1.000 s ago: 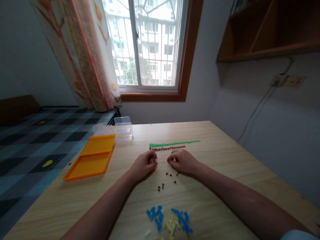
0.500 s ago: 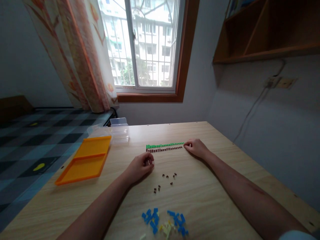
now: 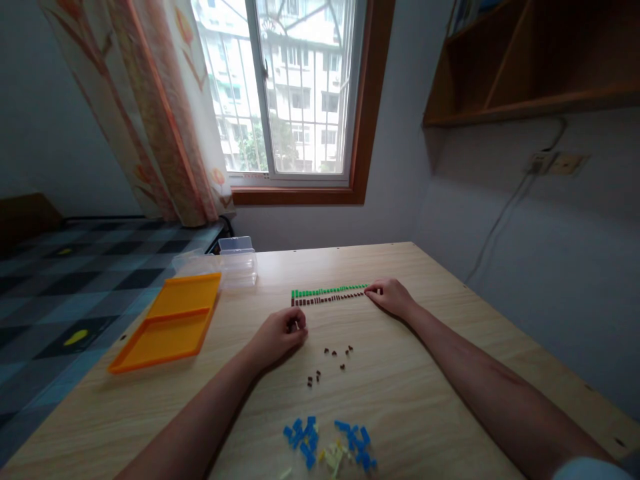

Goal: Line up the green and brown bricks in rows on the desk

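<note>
A row of small green pieces point(image 3: 327, 291) lies across the wooden table point(image 3: 440, 387), with a row of dark brown pieces point(image 3: 327, 299) just in front of it. My right hand point(image 3: 389, 297) rests at the right end of the brown row, fingers pinched together on something I cannot make out. My left hand point(image 3: 280, 335) lies curled on the table below the left end of the rows, fingers closed; what they hold is hidden. Several loose brown pieces point(image 3: 337, 352) are scattered between my arms.
A heap of blue and pale yellow pieces point(image 3: 330, 447) lies near the front edge. An orange tray point(image 3: 167, 322) and a clear plastic box point(image 3: 237, 262) sit at the table's left side. A window, curtain and wall shelf are beyond.
My right hand moved from the loose brown pieces up to the right end of the brown row and stays there. My left hand has barely shifted.
</note>
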Tool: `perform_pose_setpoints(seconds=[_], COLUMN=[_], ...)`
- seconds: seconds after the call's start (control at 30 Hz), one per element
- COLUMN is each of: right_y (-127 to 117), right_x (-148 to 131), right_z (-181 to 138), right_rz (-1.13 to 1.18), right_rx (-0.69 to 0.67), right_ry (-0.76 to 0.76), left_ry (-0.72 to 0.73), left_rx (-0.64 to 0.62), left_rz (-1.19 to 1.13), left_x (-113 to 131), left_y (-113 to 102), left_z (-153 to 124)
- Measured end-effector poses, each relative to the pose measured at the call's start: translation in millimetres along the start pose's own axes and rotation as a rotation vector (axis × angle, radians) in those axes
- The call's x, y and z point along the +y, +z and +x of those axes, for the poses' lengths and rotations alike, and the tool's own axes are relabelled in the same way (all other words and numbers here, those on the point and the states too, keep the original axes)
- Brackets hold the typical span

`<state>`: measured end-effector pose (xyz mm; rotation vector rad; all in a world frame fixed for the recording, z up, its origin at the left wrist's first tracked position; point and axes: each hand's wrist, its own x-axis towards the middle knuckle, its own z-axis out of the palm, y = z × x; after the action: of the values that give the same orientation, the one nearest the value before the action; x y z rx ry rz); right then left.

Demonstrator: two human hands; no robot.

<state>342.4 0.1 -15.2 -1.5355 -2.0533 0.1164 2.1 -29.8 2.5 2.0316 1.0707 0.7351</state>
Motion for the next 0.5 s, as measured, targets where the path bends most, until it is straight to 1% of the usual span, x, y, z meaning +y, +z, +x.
perform_pose_setpoints(seconds=[0.2,0.37,0.5], right_y=[0.6,-0.2,-0.5], right_x=[0.6,-1.5,-1.0], right_z=[-1.8,-2.7,-3.1], right_rz=[-0.014,-0.025,-0.021], right_rx=[0.018,0.017,0.016], right_ry=[-0.002,0.028,0.021], left_ry=[0.013,0.008,0.006], left_rx=[-0.002,0.003,0.006], left_rz=[0.027,0.017,0.001], left_x=[-3.6,2.2,5.4], left_y=[0.2,-0.1,0.2], left_z=[1.4,0.3,-0.9])
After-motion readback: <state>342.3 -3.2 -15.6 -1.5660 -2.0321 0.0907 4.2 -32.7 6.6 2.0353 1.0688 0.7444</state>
